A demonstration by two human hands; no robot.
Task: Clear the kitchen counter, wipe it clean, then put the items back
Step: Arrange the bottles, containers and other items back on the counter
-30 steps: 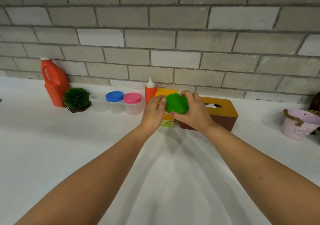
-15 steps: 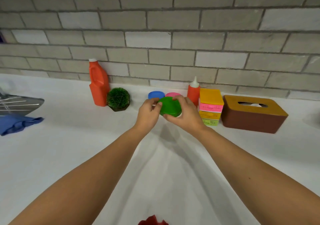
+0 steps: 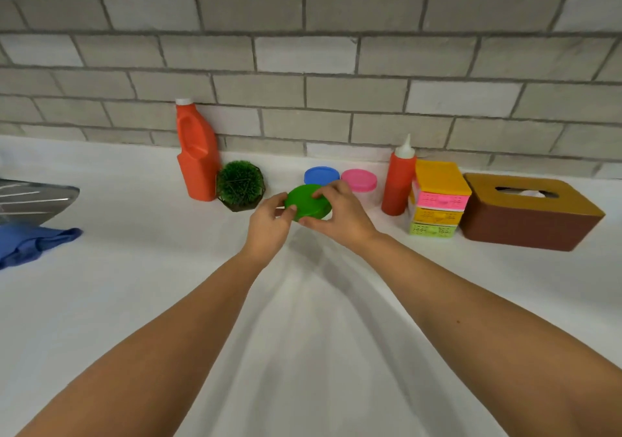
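Both hands hold a green-lidded container (image 3: 307,205) just above the white counter (image 3: 134,302), in front of the row at the wall. My left hand (image 3: 269,224) grips its left side, my right hand (image 3: 336,216) its right side and top. Its clear body is mostly hidden by my fingers. Behind it stand a blue-lidded container (image 3: 321,174) and a pink-lidded container (image 3: 359,180). Along the wall are an orange bottle (image 3: 197,154), a small green plant (image 3: 239,186), a red squeeze bottle (image 3: 399,180), a stack of small coloured drawers (image 3: 437,201) and a brown tissue box (image 3: 528,214).
A blue cloth (image 3: 30,243) lies at the left edge of the counter, below a metal sink rim (image 3: 33,197). The grey brick wall (image 3: 336,66) closes the back.
My hands have carried the green-lidded container leftwards, from in front of the tissue box to in front of the blue and pink containers. The view has swung left, showing the cloth and sink.
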